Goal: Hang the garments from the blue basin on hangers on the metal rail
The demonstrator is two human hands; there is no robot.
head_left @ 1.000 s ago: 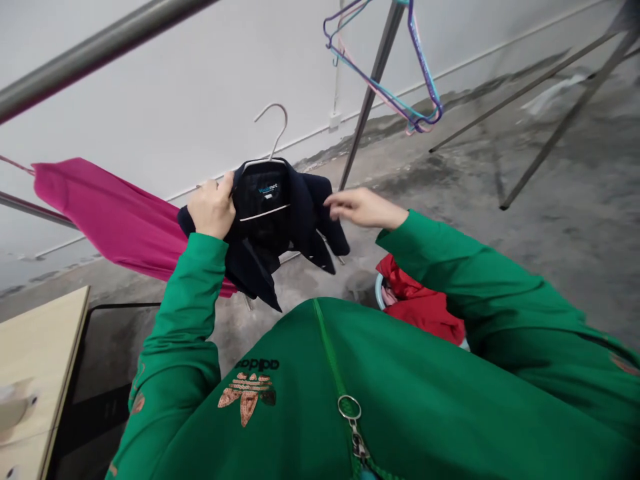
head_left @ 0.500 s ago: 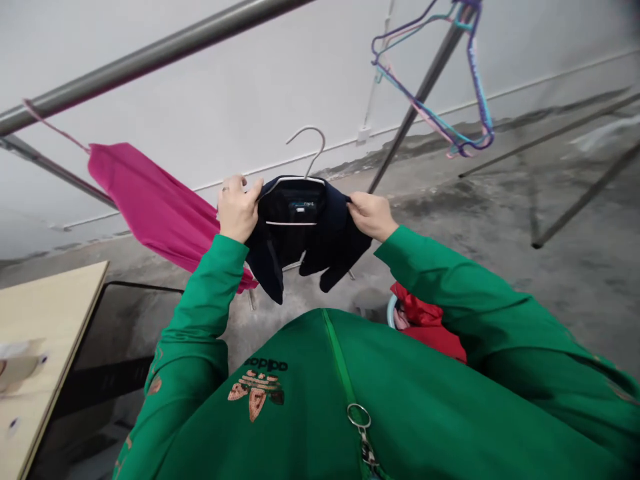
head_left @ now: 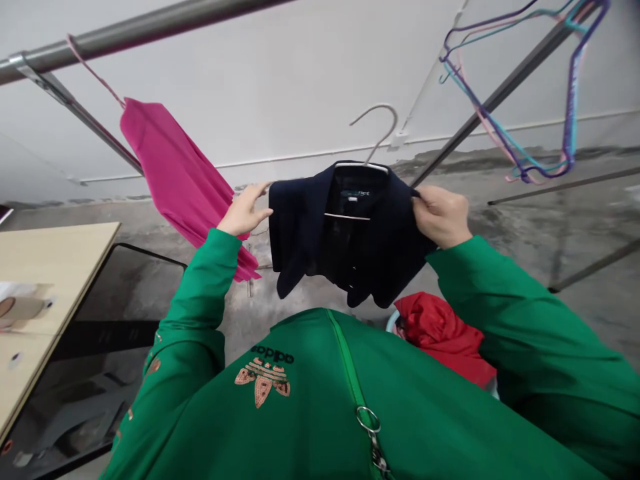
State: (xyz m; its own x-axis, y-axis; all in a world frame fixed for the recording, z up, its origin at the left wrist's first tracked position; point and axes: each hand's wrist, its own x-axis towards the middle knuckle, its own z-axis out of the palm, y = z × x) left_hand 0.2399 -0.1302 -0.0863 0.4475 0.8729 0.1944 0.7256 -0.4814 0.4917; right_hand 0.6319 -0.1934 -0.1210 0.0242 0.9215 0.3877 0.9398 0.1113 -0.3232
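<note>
A dark navy jacket (head_left: 305,220) hangs on a hanger (head_left: 387,130) in front of me, its inner label facing up. The hanger's metal hook sticks up free from the collar. My right hand (head_left: 443,215) pinches the jacket at its right shoulder. My left hand (head_left: 247,209) is at the jacket's left edge, thumb and fingers spread apart, with nothing seen between them. Behind that hand, a magenta garment (head_left: 173,167) hangs from the rail by a pink hanger hook.
A metal rail (head_left: 150,30) runs across the upper left. Purple, blue and pink hangers (head_left: 570,113) hang from a sloping bar at right. Red clothing (head_left: 440,327) fills a tub below my right arm. A wooden table (head_left: 55,260) and a black-framed glass top (head_left: 135,287) stand at left.
The view has shifted, and the jacket sits further right in it. My left hand has let go of the jacket's left side, which is now spread wider. The right hand keeps its grip.
</note>
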